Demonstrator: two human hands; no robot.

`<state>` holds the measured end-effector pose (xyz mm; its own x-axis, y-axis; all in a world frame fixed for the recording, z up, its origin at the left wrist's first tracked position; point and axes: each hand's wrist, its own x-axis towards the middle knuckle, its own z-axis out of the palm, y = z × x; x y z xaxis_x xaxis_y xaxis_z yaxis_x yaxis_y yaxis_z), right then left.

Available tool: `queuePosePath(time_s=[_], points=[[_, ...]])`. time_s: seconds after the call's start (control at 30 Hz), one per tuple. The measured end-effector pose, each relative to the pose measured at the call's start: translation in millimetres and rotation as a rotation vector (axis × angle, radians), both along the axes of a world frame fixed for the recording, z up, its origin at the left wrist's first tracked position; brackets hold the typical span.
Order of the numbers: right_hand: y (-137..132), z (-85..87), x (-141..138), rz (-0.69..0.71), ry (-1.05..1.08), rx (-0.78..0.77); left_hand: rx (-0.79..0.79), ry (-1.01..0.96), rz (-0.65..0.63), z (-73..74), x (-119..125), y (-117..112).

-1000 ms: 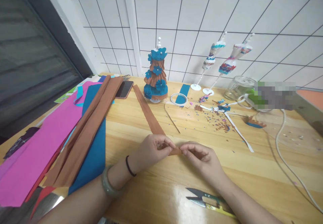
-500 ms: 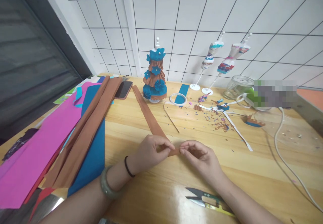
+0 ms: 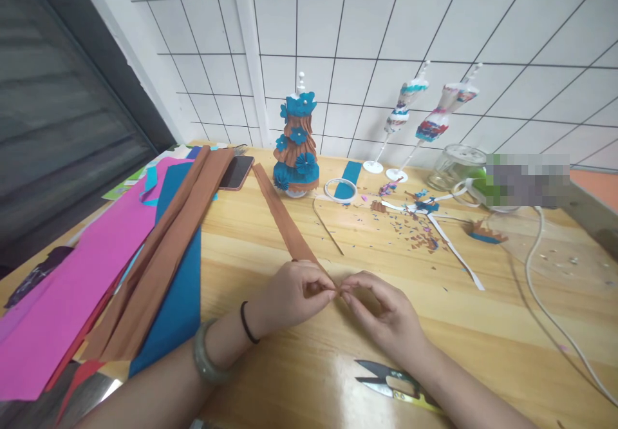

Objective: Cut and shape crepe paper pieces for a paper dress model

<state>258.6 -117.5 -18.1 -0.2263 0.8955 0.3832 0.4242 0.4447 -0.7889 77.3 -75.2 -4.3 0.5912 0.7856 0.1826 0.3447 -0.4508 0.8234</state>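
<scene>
Both hands meet at the near end of a brown crepe paper strip (image 3: 284, 219), which runs away from me across the wooden table. My left hand (image 3: 294, 292) pinches the strip between thumb and forefinger. Fingertip to fingertip with it, my right hand (image 3: 383, 303) pinches the same end. The bit of paper between the fingers is mostly hidden. Below my right hand lie thread snips (image 3: 396, 384), partly covered by my forearm. A thin brown twisted strip (image 3: 328, 226) and a white ring (image 3: 340, 190) lie beyond my hands.
Brown folded crepe paper (image 3: 168, 248), pink paper (image 3: 96, 248) and blue paper (image 3: 181, 287) pile up on the left beside a phone (image 3: 237, 172). A paper-dressed mannequin (image 3: 297, 145) stands behind. Paper scraps (image 3: 425, 239), a glass jar (image 3: 454, 166) and a white cable (image 3: 531, 274) occupy the right.
My right hand has shifted slightly left, closing the small gap to my left fingertips. The paper end between them is now bunched and more hidden.
</scene>
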Motion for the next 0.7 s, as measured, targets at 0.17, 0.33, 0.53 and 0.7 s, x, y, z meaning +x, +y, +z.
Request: queuePosePath(time_s=[0.17,0.33,0.53,0.7], points=[[0.6,-2.1,-0.3,-0.03,-0.027,-0.018,0.043,0.038,-0.008,2.5,0.7,-0.2],[2.0,-1.6,0.3,0.009,-0.012,0.017,0.029,0.027,-0.011,0.5,0.6,-0.4],[0.9,-4.0,1.7,-0.033,0.061,-0.06,-0.102,-0.011,0.036,2.3,-0.2,-0.2],[0.5,-4.2,1.9,-0.046,0.104,-0.16,-0.295,-0.054,0.093,-1.7,-0.9,0.7]])
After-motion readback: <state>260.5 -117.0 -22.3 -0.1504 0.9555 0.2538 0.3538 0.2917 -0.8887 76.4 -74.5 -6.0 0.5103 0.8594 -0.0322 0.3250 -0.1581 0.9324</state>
